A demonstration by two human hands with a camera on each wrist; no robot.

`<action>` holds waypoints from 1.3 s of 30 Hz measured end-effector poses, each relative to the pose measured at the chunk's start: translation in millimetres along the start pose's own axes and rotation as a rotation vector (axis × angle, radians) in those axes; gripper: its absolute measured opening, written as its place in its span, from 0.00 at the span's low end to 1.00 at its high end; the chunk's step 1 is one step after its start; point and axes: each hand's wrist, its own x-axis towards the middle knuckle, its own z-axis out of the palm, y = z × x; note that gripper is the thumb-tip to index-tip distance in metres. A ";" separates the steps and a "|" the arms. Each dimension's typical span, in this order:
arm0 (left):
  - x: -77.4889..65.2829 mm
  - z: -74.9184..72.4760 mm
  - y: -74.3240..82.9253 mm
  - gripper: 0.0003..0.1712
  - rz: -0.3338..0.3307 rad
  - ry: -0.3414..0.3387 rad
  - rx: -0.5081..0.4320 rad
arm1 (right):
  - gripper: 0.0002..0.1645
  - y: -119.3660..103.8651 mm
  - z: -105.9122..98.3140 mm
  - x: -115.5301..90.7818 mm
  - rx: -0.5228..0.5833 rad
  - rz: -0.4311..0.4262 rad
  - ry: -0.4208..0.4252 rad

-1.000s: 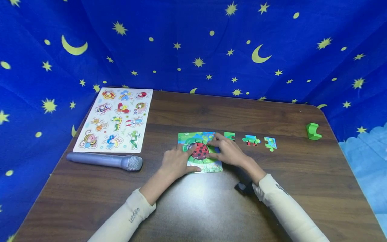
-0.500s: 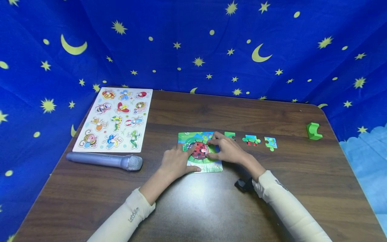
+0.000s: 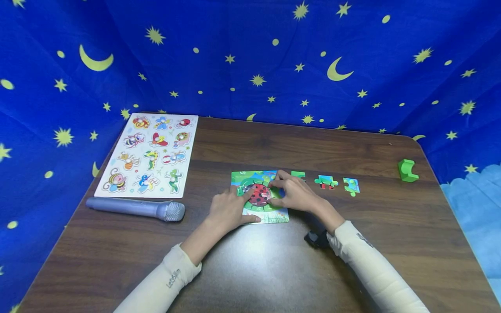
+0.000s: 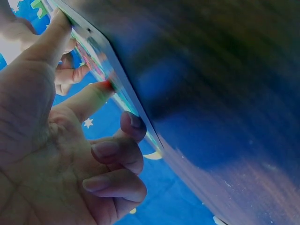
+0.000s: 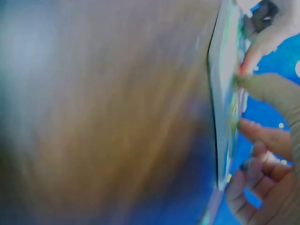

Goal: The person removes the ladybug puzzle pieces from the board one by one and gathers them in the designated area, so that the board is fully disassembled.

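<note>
A square ladybug jigsaw puzzle (image 3: pixel 266 215) lies on the table, the red spotted ladybug in its middle. My left hand (image 3: pixel 227 209) rests on its left side. The left index fingertip presses on the ladybug picture, and the thumb lies along the near edge. In the left wrist view, the other fingers of the left hand (image 4: pixel 70 122) are bent loosely beside the board. My right hand (image 3: pixel 296 194) pinches a puzzle piece (image 3: pixel 266 196) at the ladybug's right side between thumb and index finger, down at the board. Parts of the puzzle are hidden beneath both hands.
Right of the puzzle lie three loose jigsaw pieces (image 3: pixel 326 181). A green block (image 3: pixel 407 170) stands at the far right. On the left are an insect peg board (image 3: pixel 146 154) and a grey toy microphone (image 3: pixel 135 208). A starry blue cloth (image 3: pixel 235 69) hangs behind the table.
Both hands keep nearly the same place. A pale glare has appeared on the ladybug's right part, by the right fingertips, since a second ago.
</note>
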 end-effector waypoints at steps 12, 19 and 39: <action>-1.4 -2.8 0.1 0.52 0.006 0.008 -0.008 | 0.24 -17.2 -22.3 17.1 -0.281 -0.098 -0.157; -0.3 -1.8 1.4 0.53 0.021 0.011 -0.013 | 0.19 -26.9 -29.9 25.8 -0.359 -0.083 -0.254; -1.2 -4.0 -0.6 0.53 0.015 0.005 -0.038 | 0.19 -34.1 -27.2 33.1 -0.378 -0.078 -0.331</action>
